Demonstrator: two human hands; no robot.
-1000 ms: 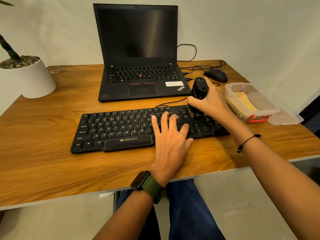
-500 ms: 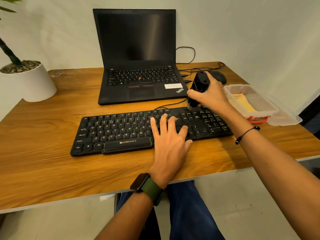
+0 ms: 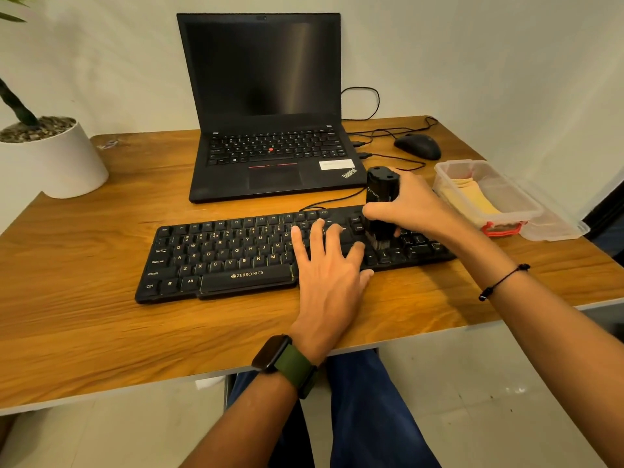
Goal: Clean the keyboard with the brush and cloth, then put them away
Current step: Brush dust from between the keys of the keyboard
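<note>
A black keyboard (image 3: 219, 251) lies across the wooden desk (image 3: 84, 325) in front of me. My left hand (image 3: 329, 265) rests flat on its right-middle keys, fingers spread and straight. My right hand (image 3: 410, 206) grips a black upright brush (image 3: 378, 190), whose bristles touch the keys near the arrow cluster at the keyboard's right part. A yellow cloth (image 3: 469, 197) lies folded inside a clear plastic box (image 3: 486, 177) at the desk's right side.
An open black laptop (image 3: 266, 106) stands behind the keyboard. A black mouse (image 3: 418, 146) and cables lie at the back right. A white plant pot (image 3: 50, 160) stands at the left edge. The box's clear lid (image 3: 557, 228) lies beside the box.
My right hand has brought the brush back down from the keyboard's top edge onto the keys on the right. My left hand has stayed pressed on the keyboard.
</note>
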